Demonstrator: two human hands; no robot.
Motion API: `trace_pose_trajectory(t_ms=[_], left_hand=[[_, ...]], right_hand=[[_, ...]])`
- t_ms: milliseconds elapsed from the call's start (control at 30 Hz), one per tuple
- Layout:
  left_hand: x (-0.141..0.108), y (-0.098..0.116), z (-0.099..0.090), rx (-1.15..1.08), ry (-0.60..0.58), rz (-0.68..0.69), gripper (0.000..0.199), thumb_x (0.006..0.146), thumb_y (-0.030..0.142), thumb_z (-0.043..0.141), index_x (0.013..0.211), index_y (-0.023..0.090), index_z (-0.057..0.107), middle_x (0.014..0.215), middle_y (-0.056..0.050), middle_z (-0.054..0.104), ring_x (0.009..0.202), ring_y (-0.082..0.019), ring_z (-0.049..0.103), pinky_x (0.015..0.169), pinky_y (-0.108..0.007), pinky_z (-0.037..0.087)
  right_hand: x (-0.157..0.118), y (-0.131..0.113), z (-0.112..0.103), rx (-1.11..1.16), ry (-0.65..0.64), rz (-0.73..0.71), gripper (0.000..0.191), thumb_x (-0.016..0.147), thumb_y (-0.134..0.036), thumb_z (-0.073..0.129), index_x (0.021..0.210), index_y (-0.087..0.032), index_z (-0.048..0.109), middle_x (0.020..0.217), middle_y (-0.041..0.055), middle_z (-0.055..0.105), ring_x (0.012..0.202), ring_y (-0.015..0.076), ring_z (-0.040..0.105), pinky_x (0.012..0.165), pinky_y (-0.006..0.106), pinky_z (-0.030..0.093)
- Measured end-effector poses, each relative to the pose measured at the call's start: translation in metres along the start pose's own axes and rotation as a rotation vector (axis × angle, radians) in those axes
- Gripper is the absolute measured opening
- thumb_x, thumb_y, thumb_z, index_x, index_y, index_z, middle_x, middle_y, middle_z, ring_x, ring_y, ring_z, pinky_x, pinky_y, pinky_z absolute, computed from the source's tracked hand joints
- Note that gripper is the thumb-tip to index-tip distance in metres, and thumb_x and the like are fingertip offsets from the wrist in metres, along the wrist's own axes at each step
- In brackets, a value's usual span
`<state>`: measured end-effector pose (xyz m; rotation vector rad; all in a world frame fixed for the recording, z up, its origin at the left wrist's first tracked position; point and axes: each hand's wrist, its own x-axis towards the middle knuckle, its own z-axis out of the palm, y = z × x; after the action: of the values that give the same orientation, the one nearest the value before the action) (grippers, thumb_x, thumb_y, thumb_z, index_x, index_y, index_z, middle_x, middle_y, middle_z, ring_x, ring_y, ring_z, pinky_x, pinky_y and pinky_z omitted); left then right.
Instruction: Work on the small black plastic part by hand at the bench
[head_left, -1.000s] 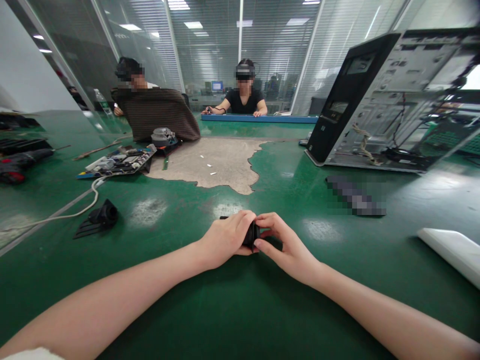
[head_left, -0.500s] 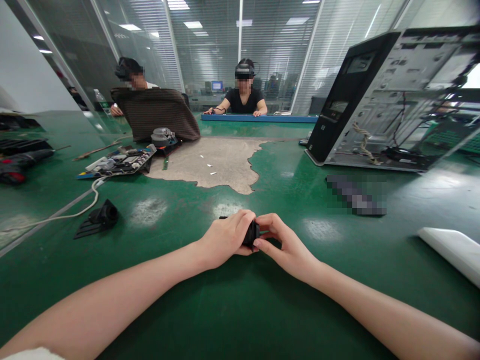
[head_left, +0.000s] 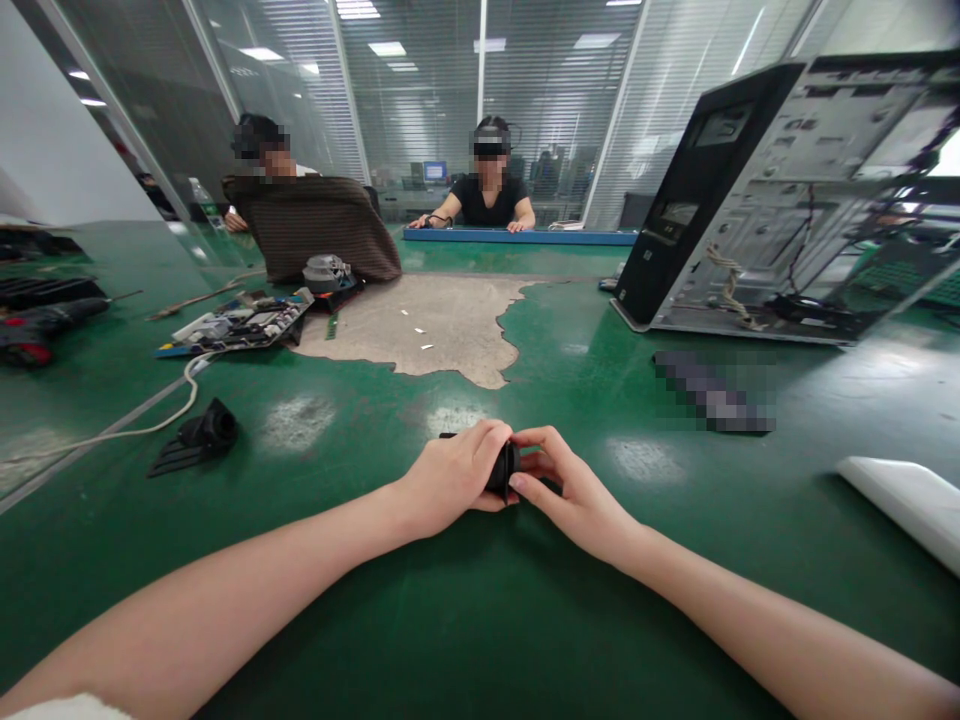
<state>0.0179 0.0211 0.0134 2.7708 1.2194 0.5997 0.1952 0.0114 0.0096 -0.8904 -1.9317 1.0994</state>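
Between my two hands, just above or on the green table (head_left: pixel 465 620), is a small black part (head_left: pixel 501 470) with a rounded end; its exact kind is hidden by my fingers. My left hand (head_left: pixel 454 475) wraps over it from the left, with a dark edge showing past the knuckles. From the right, my right hand (head_left: pixel 570 490) pinches the part's rounded end between thumb and fingers. Farther left on the table lies a black plastic piece (head_left: pixel 206 430) with a round collar and flat slats.
An opened computer case (head_left: pixel 750 200) stands at the right. Near it are a blurred dark object (head_left: pixel 709 390) and a white panel (head_left: pixel 907 500). A circuit board (head_left: pixel 240 322) and a pale cable (head_left: pixel 161 420) lie left. Two people sit across, one behind a brown-covered object (head_left: pixel 311 230).
Very little differs. Both hands stay around the black part, and my right fingers have shifted slightly at its end.
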Motion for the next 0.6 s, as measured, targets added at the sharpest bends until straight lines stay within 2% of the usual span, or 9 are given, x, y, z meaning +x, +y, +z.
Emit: trace_pose_trajectory(t_ms=[200,300,467,600], left_hand=[[-0.0003,-0.0005,-0.0005,0.003,-0.009,0.0,0.056,0.072,0.028,0.064,0.114,0.018,0.029,0.11,-0.009,0.052,0.095,-0.025,0.059,0.066,-0.034,0.053],[-0.0003,-0.0009,0.0005,-0.005,0.006,0.009,0.055,0.072,0.03,0.063,0.114,0.018,0.029,0.111,-0.009,0.051,0.096,-0.025,0.059,0.067,-0.034,0.053],[-0.0001,-0.0007,0.0003,0.0,0.006,0.008,0.053,0.073,0.032,0.062,0.113,0.018,0.03,0.11,-0.009,0.052,0.094,-0.025,0.059,0.066,-0.035,0.053],[-0.0002,-0.001,0.0005,-0.007,0.002,0.003,0.053,0.073,0.031,0.062,0.113,0.018,0.03,0.108,-0.009,0.052,0.092,-0.025,0.06,0.065,-0.034,0.052]], right_hand=[[-0.0033,0.0015,-0.003,-0.191,0.043,-0.186,0.022,0.081,-0.017,0.054,0.101,-0.023,0.047,0.107,0.0071,0.048,0.1,0.0206,0.051,0.085,0.04,0.048],[-0.0036,0.0023,-0.0033,-0.203,0.059,-0.216,0.015,0.083,-0.017,0.05,0.096,-0.023,0.048,0.106,0.0066,0.047,0.102,0.0203,0.05,0.086,0.04,0.047],[-0.0009,0.0025,0.0003,-0.041,0.07,-0.104,0.023,0.082,-0.017,0.052,0.103,-0.023,0.044,0.103,0.0059,0.05,0.095,0.0186,0.054,0.08,0.037,0.052],[0.0001,0.0023,0.0013,0.043,0.015,0.013,0.026,0.082,-0.016,0.051,0.105,-0.021,0.041,0.094,0.004,0.055,0.082,0.0164,0.06,0.073,0.036,0.054]])
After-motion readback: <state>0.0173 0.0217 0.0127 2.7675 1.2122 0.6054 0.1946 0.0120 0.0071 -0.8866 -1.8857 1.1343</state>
